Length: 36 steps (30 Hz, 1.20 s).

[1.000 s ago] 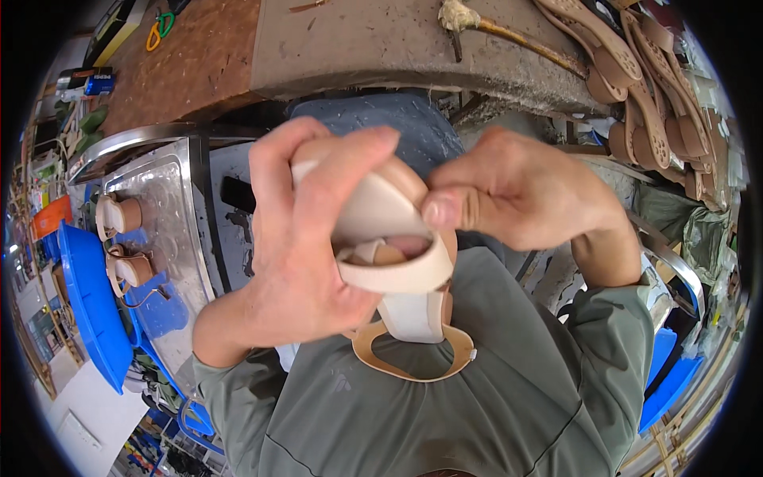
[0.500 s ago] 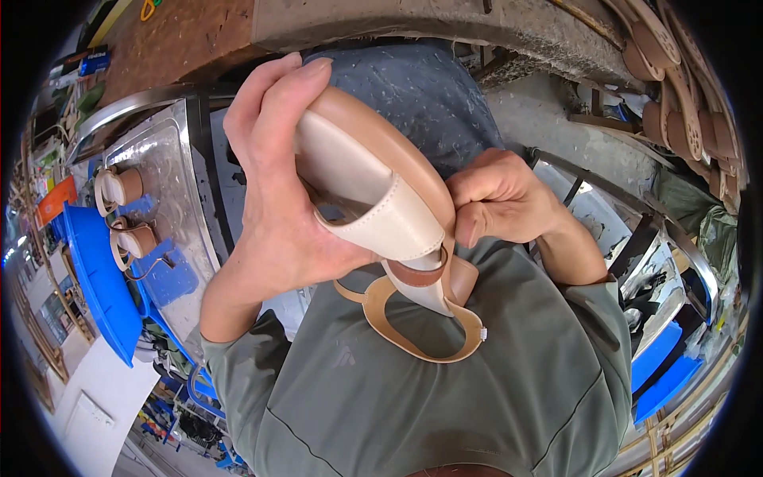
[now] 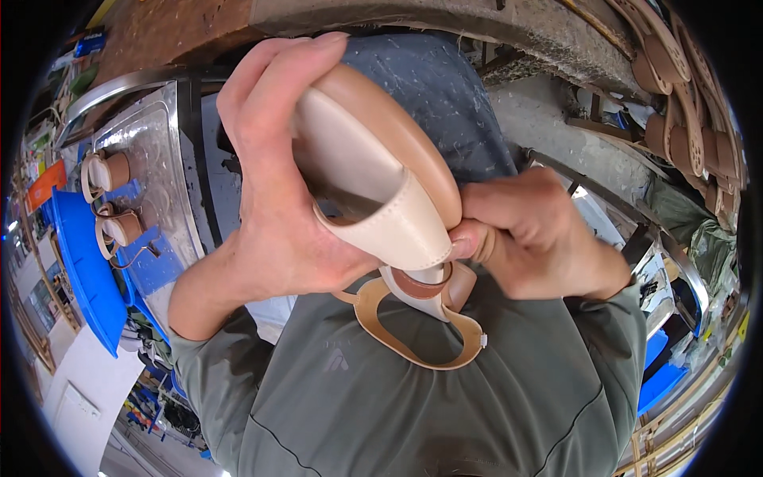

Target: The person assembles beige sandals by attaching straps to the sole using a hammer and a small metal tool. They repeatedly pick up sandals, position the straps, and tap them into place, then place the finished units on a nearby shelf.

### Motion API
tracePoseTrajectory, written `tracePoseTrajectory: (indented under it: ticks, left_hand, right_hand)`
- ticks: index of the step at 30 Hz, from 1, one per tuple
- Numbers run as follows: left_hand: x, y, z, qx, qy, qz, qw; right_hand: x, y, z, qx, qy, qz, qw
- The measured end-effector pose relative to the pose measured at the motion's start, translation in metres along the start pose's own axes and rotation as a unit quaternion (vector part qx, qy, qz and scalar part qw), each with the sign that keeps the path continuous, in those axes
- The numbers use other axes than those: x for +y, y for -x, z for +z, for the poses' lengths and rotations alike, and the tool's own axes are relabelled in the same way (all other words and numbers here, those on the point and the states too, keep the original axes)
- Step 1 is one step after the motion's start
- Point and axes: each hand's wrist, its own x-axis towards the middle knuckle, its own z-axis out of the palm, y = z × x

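In front of my chest I hold a sandal with a cream upper (image 3: 401, 226) and a tan-brown sole (image 3: 405, 131), tilted with its toe end up and away from me. My left hand (image 3: 274, 183) wraps around the upper and sole, thumb underneath and fingers over the far end. Near the sole's lower right edge, the fingertips and thumb of my right hand (image 3: 536, 234) are pinched together; motion blurs this hand. Below hangs a looped tan ankle strap (image 3: 385, 338) with a small buckle. A brown lining band (image 3: 421, 288) shows near the heel.
On the left, a metal tray (image 3: 163, 143) carries two small sandals (image 3: 111, 171) beside a blue plastic basin (image 3: 83, 278). A rough bench edge (image 3: 358, 16) runs across the far side. Several brown sandals or soles (image 3: 687, 143) hang on a rack at far right.
My right hand has moved down and turned along the sole's edge, its elbow swinging outward. The sandal has shifted slightly, while my left hand keeps its grip.
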Motion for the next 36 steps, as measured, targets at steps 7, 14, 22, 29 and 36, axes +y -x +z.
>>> tracePoseTrajectory:
  ticks: [7,14,22,29,36]
  left_hand:
    - [-0.022,0.006,0.009,0.032,-0.014,0.014,0.999]
    - [-0.007,0.010,0.004,0.024,-0.024,-0.045,0.998]
    - [-0.022,0.022,0.013,0.027,-0.020,-0.024,0.999]
    - [0.024,-0.016,-0.004,-0.043,0.034,-0.104,0.993]
    - [0.021,0.001,0.037,-0.074,0.705,-0.148,0.690]
  right_hand:
    - [0.051,0.002,0.028,0.017,-0.222,-0.100,0.970]
    - [0.025,0.003,0.009,-0.033,-0.148,-0.032,0.988]
    - [0.055,0.009,0.024,-0.068,-0.165,-0.088,0.980]
    - [0.030,-0.014,-0.018,0.040,-0.327,-0.065,0.942]
    - [-0.031,-0.038,-0.036,0.128,-0.138,-0.076,0.979]
